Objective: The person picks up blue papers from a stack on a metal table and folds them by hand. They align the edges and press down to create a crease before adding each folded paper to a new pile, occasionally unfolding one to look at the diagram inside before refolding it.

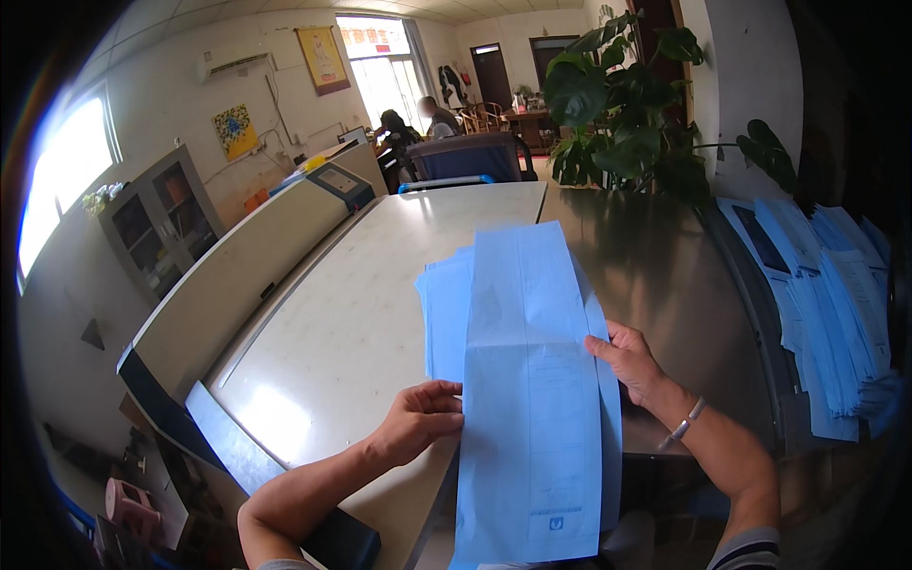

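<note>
A long, creased paper sheet (529,399), tinted blue and bearing faint print, hangs upright before me with a fold line across it. My right hand (630,360) grips its right edge between thumb and fingers, and a second paper layer (610,427) shows behind that edge. At the left edge, my left hand (425,419) pinches the sheet lower down, its fingertips partly hidden. Behind the sheet, a stack of similar papers (447,313) lies on the pale flat bed of a large machine (328,313). The held sheet covers the stack's right side.
A long raised beam (249,249) with a control panel (336,179) borders the bed at left. To the right are a dark glossy surface (662,285) and piles of folded papers (826,328). A leafy plant (620,107) stands beyond; two people (417,128) sit farther back.
</note>
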A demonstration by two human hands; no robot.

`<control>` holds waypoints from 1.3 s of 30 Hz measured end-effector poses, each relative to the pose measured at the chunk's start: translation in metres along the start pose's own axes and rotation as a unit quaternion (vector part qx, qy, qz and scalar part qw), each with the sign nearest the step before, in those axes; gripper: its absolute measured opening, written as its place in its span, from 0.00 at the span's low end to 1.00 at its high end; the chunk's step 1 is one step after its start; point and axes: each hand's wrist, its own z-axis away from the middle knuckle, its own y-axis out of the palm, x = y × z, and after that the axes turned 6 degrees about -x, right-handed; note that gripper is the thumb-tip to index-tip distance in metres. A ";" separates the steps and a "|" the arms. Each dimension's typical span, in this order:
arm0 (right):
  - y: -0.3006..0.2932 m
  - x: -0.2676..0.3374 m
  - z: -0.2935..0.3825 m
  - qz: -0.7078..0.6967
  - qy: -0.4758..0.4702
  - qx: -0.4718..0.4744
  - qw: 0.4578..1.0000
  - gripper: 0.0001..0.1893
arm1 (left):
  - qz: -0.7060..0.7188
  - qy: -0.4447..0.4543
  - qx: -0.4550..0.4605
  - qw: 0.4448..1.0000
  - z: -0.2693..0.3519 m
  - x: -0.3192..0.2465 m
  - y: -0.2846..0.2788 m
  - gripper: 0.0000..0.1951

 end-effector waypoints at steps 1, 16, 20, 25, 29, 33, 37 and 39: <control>0.000 0.000 0.000 -0.001 0.002 0.002 1.000 0.09 | 0.014 0.001 0.002 1.000 -0.001 0.001 -0.002 0.19; 0.001 0.002 0.002 0.002 0.005 0.016 1.000 0.11 | -0.079 0.063 -0.039 0.994 0.003 -0.001 0.008 0.21; 0.001 0.003 0.001 0.017 0.011 0.016 1.000 0.11 | -0.144 0.100 -0.041 0.984 0.002 0.004 0.004 0.19; -0.002 -0.004 -0.002 0.003 0.008 0.011 1.000 0.10 | -0.285 0.121 0.014 0.951 0.005 0.001 0.004 0.20; -0.003 -0.005 -0.002 0.004 0.004 -0.005 1.000 0.10 | -0.312 0.127 -0.008 0.942 0.009 -0.004 0.011 0.24; -0.001 -0.004 -0.002 0.002 -0.005 -0.028 1.000 0.10 | -0.264 0.102 0.001 0.959 0.010 -0.002 0.008 0.24; -0.003 -0.005 -0.004 -0.004 0.010 -0.035 0.999 0.09 | -0.384 0.092 0.005 0.919 0.009 -0.008 0.014 0.18; -0.006 -0.013 -0.005 0.008 0.008 -0.044 0.999 0.09 | -0.456 0.140 -0.005 0.879 0.006 0.001 0.005 0.14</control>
